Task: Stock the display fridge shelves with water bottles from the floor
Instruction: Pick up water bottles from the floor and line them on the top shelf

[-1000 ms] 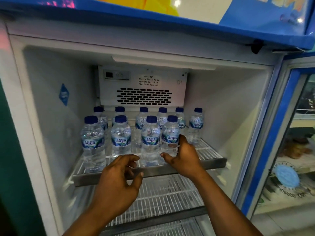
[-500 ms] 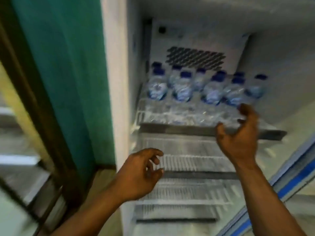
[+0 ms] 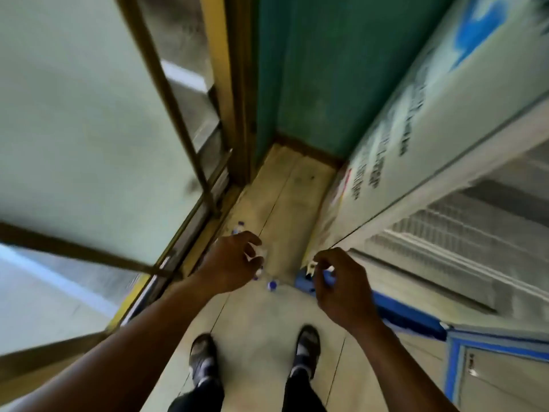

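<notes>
Left hand [image 3: 230, 263], right hand [image 3: 341, 289], two shoes [image 3: 203, 352], at least three bottles [image 3: 271, 285]

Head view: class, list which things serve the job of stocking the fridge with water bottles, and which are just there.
Job: water bottles on the floor; fridge shelves; left hand; right hand.
Just there: gold-framed glass door; green wall; shoes.

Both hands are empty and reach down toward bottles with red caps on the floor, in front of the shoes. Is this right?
Not quite: the head view shows blue caps, not red. Otherwise yes: the left hand and right hand are empty, reaching down toward the bottles on the floor ahead of the shoes.
</notes>
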A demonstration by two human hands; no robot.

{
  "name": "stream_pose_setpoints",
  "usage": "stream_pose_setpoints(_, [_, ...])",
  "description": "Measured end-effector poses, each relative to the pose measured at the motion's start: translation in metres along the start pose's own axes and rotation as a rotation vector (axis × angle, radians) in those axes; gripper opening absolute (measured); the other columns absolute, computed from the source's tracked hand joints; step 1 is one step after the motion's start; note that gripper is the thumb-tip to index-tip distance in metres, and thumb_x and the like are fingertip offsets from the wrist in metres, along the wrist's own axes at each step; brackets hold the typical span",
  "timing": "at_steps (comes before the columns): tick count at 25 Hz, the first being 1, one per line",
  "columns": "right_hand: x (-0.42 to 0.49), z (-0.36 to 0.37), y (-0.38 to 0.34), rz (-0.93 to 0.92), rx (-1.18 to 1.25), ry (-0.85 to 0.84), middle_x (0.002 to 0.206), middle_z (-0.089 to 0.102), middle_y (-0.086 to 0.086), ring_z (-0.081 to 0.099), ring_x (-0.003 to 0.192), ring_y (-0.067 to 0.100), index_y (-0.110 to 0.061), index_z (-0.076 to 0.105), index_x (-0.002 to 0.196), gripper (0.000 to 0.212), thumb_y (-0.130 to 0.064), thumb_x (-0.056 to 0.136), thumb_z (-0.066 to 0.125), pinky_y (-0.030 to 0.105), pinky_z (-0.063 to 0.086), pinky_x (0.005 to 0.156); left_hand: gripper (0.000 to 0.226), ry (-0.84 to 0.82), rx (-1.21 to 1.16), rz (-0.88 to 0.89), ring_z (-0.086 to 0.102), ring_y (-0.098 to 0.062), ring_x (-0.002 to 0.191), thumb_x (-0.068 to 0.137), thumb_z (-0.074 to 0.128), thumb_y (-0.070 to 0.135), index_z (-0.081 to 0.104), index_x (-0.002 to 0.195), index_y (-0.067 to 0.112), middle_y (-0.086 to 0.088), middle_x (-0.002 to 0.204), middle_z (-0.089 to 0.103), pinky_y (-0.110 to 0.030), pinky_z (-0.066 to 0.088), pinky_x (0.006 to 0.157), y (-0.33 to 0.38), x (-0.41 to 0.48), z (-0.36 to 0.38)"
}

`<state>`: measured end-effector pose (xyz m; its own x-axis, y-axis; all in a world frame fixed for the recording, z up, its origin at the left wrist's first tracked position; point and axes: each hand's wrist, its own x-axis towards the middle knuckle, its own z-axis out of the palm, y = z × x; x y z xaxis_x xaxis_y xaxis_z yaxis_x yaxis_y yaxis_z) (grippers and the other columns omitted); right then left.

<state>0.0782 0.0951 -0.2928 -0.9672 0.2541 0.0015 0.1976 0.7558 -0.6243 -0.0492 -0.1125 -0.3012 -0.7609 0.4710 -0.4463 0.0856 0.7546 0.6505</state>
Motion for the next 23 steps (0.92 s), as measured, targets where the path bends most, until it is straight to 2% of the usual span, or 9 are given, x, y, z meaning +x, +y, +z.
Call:
stream_pose_setpoints(3, [0.001,0.134,0.054,0.229,0.021,-0.286,0.091,0.059,-0.005,0.060,0.085,0.012,-0.017,0.062,0.098,0.015,-0.017,0.083,0.067,0.024,0.048,0.073,0.037,0.047,0.000,-0.291,0.064,-0.013,0.094,0.085,0.068,0.030,0.056,0.120,0.028,0.009,0.101,0.062,-0.027,0.054,0.078,-0.108,0.025,0.050])
stream_pose_setpoints(5, [0.002,0.226,0.103,0.398,-0.008,-0.418,0.103,0.062,0.001,0.062,0.100,0.019,-0.014,0.062,0.109,0.027,-0.022,0.085,0.068,0.025,0.048,0.082,0.048,0.033,0.041,-0.403,0.061,-0.018,0.102,0.084,0.069,0.028,0.052,0.129,0.024,0.002,0.114,0.060,-0.030,0.053,0.085,-0.177,0.060,0.100])
stream_pose_setpoints(7, [0.005,0.314,0.159,0.502,-0.068,-0.468,0.125,0.057,0.006,0.056,0.118,0.023,-0.014,0.054,0.128,0.046,-0.027,0.086,0.066,0.030,0.045,0.096,0.063,0.022,0.085,-0.420,0.055,-0.024,0.117,0.083,0.070,0.025,0.044,0.140,0.022,-0.007,0.132,0.054,-0.034,0.049,0.094,-0.238,0.110,0.157])
stream_pose_setpoints(9, [0.013,0.389,0.212,0.539,-0.154,-0.471,0.145,0.042,0.008,0.044,0.132,0.025,-0.018,0.040,0.144,0.065,-0.033,0.087,0.066,0.032,0.042,0.105,0.075,0.033,0.111,-0.392,0.047,-0.027,0.129,0.081,0.073,0.023,0.035,0.146,0.024,-0.009,0.144,0.043,-0.033,0.046,0.095,-0.288,0.168,0.213])
stream_pose_setpoints(11, [0.019,0.448,0.260,0.514,-0.238,-0.472,0.156,0.024,0.006,0.034,0.141,0.025,-0.026,0.030,0.149,0.076,-0.037,0.085,0.070,0.033,0.045,0.105,0.085,0.033,0.120,-0.353,0.045,-0.028,0.130,0.078,0.077,0.022,0.030,0.149,0.029,-0.010,0.149,0.034,-0.030,0.048,0.091,-0.329,0.223,0.267])
stream_pose_setpoints(13, [0.023,0.498,0.302,0.482,-0.292,-0.473,0.158,0.018,0.004,0.031,0.142,0.025,-0.031,0.032,0.147,0.078,-0.037,0.082,0.075,0.035,0.049,0.102,0.092,0.018,0.161,-0.328,0.040,-0.030,0.135,0.076,0.080,0.022,0.027,0.150,0.032,-0.009,0.156,0.024,-0.036,0.051,0.097,-0.370,0.271,0.314])
stream_pose_setpoints(15, [0.022,0.532,0.336,0.426,-0.332,-0.451,0.152,0.030,0.004,0.040,0.135,0.025,-0.029,0.042,0.141,0.070,-0.030,0.081,0.077,0.036,0.053,0.096,0.088,0.000,0.236,-0.279,0.041,-0.030,0.136,0.075,0.082,0.023,0.032,0.148,0.031,-0.008,0.157,0.024,-0.041,0.050,0.100,-0.403,0.305,0.343])
stream_pose_setpoints(18, [0.013,0.545,0.364,0.323,-0.319,-0.395,0.131,0.050,0.008,0.052,0.116,0.029,-0.024,0.058,0.128,0.048,-0.011,0.083,0.070,0.039,0.055,0.088,0.063,0.033,0.287,-0.146,0.061,-0.033,0.108,0.077,0.078,0.014,0.048,0.130,0.023,-0.011,0.131,0.051,-0.038,0.054,0.080,-0.426,0.318,0.355])
stream_pose_setpoints(23, [0.025,0.483,0.327,0.362,-0.182,-0.372,0.122,0.052,0.009,0.054,0.110,0.030,-0.021,0.060,0.126,0.054,-0.013,0.075,0.076,0.038,0.053,0.090,0.060,0.100,0.336,-0.090,0.066,-0.028,0.091,0.075,0.078,0.014,0.048,0.127,0.026,-0.007,0.117,0.060,-0.034,0.054,0.067,-0.384,0.266,0.309])
